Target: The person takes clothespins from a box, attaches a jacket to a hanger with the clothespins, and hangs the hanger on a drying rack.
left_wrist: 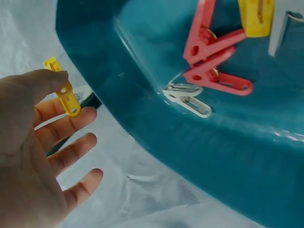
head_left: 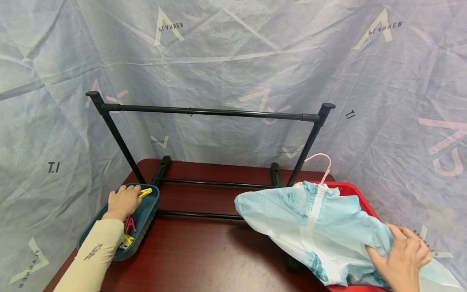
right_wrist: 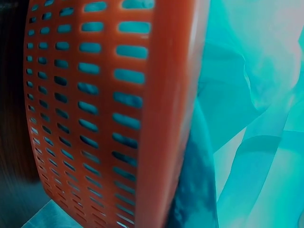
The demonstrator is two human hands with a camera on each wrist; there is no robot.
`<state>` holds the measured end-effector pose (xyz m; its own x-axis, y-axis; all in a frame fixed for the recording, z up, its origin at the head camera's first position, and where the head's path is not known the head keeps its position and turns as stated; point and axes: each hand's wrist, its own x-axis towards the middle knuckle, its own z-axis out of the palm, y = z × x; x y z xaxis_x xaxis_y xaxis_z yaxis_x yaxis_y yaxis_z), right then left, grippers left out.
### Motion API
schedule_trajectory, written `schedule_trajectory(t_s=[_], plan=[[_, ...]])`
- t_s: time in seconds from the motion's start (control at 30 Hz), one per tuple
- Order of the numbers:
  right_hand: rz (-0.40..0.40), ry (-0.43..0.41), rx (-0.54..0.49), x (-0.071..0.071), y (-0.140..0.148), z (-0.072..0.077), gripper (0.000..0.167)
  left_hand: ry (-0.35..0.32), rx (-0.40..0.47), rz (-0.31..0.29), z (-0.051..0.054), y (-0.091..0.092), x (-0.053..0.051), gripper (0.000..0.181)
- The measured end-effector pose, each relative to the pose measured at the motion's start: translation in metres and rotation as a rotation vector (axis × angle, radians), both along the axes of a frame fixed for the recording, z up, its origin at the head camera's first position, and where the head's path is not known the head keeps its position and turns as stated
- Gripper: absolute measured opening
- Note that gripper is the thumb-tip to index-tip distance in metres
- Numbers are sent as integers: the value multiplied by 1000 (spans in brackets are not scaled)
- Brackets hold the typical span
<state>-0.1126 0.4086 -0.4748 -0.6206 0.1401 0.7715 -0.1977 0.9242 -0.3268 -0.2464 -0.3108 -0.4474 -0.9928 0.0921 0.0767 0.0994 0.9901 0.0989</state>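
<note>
My left hand (head_left: 124, 202) pinches a yellow clothespin (left_wrist: 68, 97) between thumb and fingertips, over the far end of a teal tray (head_left: 151, 221). In the left wrist view, the tray holds red clothespins (left_wrist: 209, 61), a white clothespin (left_wrist: 190, 99) and another yellow one (left_wrist: 256, 16). A thin light blue and white jacket (head_left: 339, 227) lies across a red basket (head_left: 359, 196); a pink hanger (head_left: 327, 168) rises at its collar. My right hand (head_left: 405, 255) rests on the jacket's right side, thumb spread from the fingers; the right wrist view does not show it.
A black rack (head_left: 219, 111) stands at the back of the dark red table (head_left: 204, 251), with its top bar running across and low bars near the tabletop. The teal tray sits by its left leg, the basket by its right. A printed grey cloth (head_left: 226, 52) hangs behind.
</note>
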Motion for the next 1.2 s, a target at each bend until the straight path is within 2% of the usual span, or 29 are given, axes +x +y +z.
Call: schedule_trajectory(t_s=[0.17, 0.43, 0.67, 1.0, 1.2], plan=[[13, 24, 18, 0, 1, -1, 91, 47, -13, -17, 0, 5, 0, 33], [6, 15, -3, 2, -1, -1, 93, 152, -3, -51, 2, 20, 2, 34], [14, 98, 27, -1, -2, -3, 87, 237, -2, -96, 7, 34, 0, 36], [16, 6, 2, 1, 1, 0, 94, 290, 15, -119, 16, 44, 2, 36], [15, 22, 17, 1, 0, 1, 93, 321, 33, -130, 21, 50, 7, 36]])
